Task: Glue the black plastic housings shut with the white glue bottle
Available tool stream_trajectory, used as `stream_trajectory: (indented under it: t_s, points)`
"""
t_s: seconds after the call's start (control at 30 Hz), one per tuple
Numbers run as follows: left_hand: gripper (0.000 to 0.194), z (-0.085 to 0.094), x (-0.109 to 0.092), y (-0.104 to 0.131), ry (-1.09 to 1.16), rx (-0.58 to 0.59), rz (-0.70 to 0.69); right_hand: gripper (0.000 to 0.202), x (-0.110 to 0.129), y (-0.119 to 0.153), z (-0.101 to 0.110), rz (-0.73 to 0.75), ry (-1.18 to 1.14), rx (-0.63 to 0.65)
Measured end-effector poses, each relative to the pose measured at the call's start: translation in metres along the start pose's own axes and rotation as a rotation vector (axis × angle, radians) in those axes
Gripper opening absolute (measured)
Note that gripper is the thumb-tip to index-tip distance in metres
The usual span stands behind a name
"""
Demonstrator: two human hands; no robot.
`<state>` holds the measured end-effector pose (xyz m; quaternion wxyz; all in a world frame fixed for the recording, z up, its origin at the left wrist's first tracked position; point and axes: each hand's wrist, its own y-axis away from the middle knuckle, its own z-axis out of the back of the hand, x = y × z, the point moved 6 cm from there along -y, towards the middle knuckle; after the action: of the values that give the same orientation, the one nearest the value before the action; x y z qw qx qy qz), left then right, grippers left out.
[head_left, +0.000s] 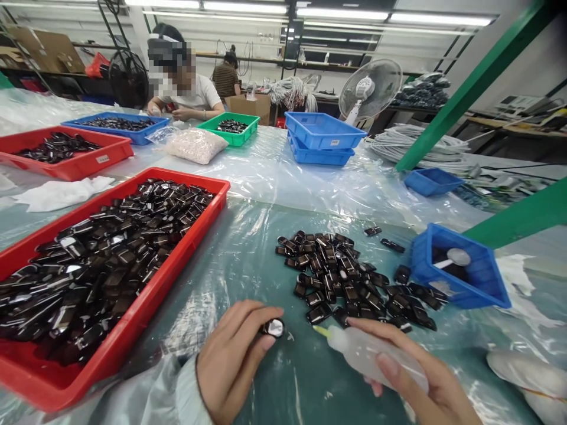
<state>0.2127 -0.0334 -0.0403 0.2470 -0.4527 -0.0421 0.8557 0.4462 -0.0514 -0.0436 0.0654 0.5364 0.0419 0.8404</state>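
Observation:
Between the thumb and fingers of my left hand (pixel 239 357) is a small glossy black plastic piece (pixel 273 327), its pale shiny end facing right. My right hand (pixel 420 366) is wrapped round a translucent squeeze bottle (pixel 376 354), tilted so that its yellow-green nozzle (pixel 322 332) points left toward the piece. A gap separates the nozzle from the piece. Just beyond both hands lies a loose pile of similar black pieces (pixel 336 274) on the plastic-covered table (pixel 248 260).
At left stands a long red tray (pixel 212 206) heaped with black pieces. A small blue bin (pixel 460 289) with a metal scoop (pixel 458 257) sits right. Farther back are stacked blue trays (pixel 325 133), a bag of pale pellets (pixel 197 144), a fan (pixel 367 88) and a seated person (pixel 195 94). Green posts (pixel 478 82) slant at right.

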Motion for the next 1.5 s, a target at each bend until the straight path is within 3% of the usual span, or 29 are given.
stream_trajectory:
  t_s: [0.17, 0.23, 0.33, 0.4, 0.5, 0.57, 0.67, 0.77, 0.93, 1.03, 1.13, 1.23, 1.33, 1.5]
  points:
    - [0.021, -0.001, 0.011, 0.000, 0.037, -0.053, 0.120, 0.049, -0.007, -0.006, -0.018, -0.103, -0.165, 0.108]
    - [0.021, -0.003, 0.012, 0.002, 0.030, -0.047, 0.134, 0.046, -0.002, -0.009, -0.031, -0.064, -0.229, 0.145]
    - [0.020, -0.005, 0.008, 0.003, 0.037, -0.014, 0.088, 0.030, 0.009, -0.014, -0.043, 0.075, -0.175, 0.103]
    - [0.020, -0.006, 0.005, 0.003, 0.044, 0.004, 0.044, 0.028, 0.012, -0.015, -0.043, 0.136, -0.080, 0.036]
    - [0.023, -0.004, 0.001, 0.002, 0.049, 0.003, -0.019, 0.024, 0.016, -0.004, -0.030, 0.247, 0.101, -0.233]
    - [0.024, -0.003, -0.001, 0.001, 0.042, -0.001, -0.056, 0.016, 0.023, 0.010, -0.028, 0.383, 0.240, -0.347]
    - [0.023, -0.004, -0.003, 0.001, 0.018, 0.018, -0.085, 0.002, 0.031, 0.023, -0.049, 0.588, 0.438, -0.221]
    - [0.024, -0.005, -0.005, 0.001, 0.002, 0.034, -0.122, 0.027, 0.032, 0.023, -0.076, 0.710, 0.649, -0.084]
    - [0.024, -0.005, -0.009, 0.002, -0.023, 0.025, -0.171, 0.041, 0.036, 0.013, -0.093, 0.774, 0.777, -0.092]
    - [0.024, -0.006, -0.009, 0.003, -0.023, 0.027, -0.167, 0.036, 0.038, 0.015, -0.091, 0.729, 0.721, -0.058]
    - [0.024, -0.006, -0.008, 0.003, -0.026, 0.031, -0.160, 0.022, 0.038, 0.017, -0.082, 0.578, 0.393, 0.002]
    - [0.024, -0.006, -0.009, 0.004, -0.041, 0.026, -0.169, 0.009, 0.030, 0.014, -0.073, 0.290, -0.134, 0.057]
    - [0.024, -0.007, -0.009, 0.005, -0.060, 0.034, -0.167, 0.016, 0.021, 0.010, -0.077, -0.009, -0.518, 0.146]
    - [0.026, -0.011, -0.011, 0.006, 0.010, 0.094, -0.187, 0.021, 0.019, 0.009, -0.085, -0.212, -0.697, 0.258]
